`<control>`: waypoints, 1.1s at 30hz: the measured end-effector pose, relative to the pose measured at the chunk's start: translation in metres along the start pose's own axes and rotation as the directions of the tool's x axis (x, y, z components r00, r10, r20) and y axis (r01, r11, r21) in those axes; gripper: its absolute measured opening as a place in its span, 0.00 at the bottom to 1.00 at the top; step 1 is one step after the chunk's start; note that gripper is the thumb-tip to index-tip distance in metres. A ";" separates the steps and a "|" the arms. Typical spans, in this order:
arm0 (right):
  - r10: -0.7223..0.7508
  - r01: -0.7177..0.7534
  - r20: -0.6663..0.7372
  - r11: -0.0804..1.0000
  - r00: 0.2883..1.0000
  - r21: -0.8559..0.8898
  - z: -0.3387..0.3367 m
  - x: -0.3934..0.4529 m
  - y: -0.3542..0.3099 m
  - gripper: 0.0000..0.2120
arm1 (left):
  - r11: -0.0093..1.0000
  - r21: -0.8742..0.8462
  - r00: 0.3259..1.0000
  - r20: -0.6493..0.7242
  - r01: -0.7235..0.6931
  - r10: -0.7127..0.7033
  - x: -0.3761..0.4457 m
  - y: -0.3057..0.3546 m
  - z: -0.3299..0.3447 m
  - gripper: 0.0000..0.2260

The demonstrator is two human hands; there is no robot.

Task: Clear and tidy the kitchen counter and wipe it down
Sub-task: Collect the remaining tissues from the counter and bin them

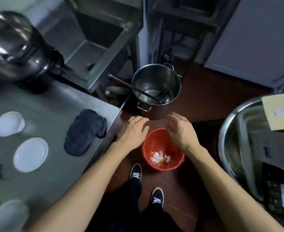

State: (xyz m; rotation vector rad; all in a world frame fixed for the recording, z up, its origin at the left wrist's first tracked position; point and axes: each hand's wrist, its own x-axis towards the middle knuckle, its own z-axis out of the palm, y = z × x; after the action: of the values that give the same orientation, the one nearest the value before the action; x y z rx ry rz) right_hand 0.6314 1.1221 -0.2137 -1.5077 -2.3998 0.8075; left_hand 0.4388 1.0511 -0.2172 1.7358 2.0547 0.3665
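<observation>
A red waste basket (163, 164) stands on the floor in front of my feet, with white and yellow scraps (159, 158) at its bottom. Both of my hands hover above its far rim. My left hand (133, 131) is over the left edge, fingers spread and palm down, holding nothing. My right hand (179, 131) is over the right edge, fingers loosely apart and empty as well. On the steel counter (45, 106) to the left lies a crumpled dark grey cloth (86, 133).
On the counter sit a white lid (31, 154), a white round container (8, 123), another white object (7, 215) at the near edge and a large dark pot (15, 46). A steel stockpot (156, 87) with a ladle stands on the floor. A sink (94, 39) is behind; a steel basin (235, 148) with boxes is at right.
</observation>
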 end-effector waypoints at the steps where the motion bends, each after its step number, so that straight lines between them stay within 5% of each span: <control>1: -0.043 0.043 0.001 0.999 0.999 -0.002 -0.007 0.000 -0.009 0.23 | 1.000 0.011 1.000 -0.013 0.027 -0.027 -0.011 0.001 -0.007 0.17; 8: -0.337 0.337 0.033 0.941 0.941 -0.009 -0.016 -0.003 -0.082 0.19 | 0.963 0.059 0.956 -0.155 0.263 -0.251 -0.094 -0.011 -0.059 0.18; 18: -0.637 0.629 0.219 0.769 0.739 0.113 0.052 -0.049 -0.192 0.14 | 0.821 -0.012 0.773 -0.329 0.571 -0.542 -0.231 -0.061 -0.096 0.18; 33: -0.778 0.773 0.378 0.600 0.502 0.206 0.171 -0.179 -0.348 0.19 | 0.632 -0.201 0.526 -0.401 0.749 -0.750 -0.456 -0.148 -0.093 0.17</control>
State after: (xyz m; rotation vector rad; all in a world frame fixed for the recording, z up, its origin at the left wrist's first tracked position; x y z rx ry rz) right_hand 0.3708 0.7902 -0.1462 -0.0557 -2.9301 0.9527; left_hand 0.3245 0.5829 -0.1358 0.5941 2.8930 0.5098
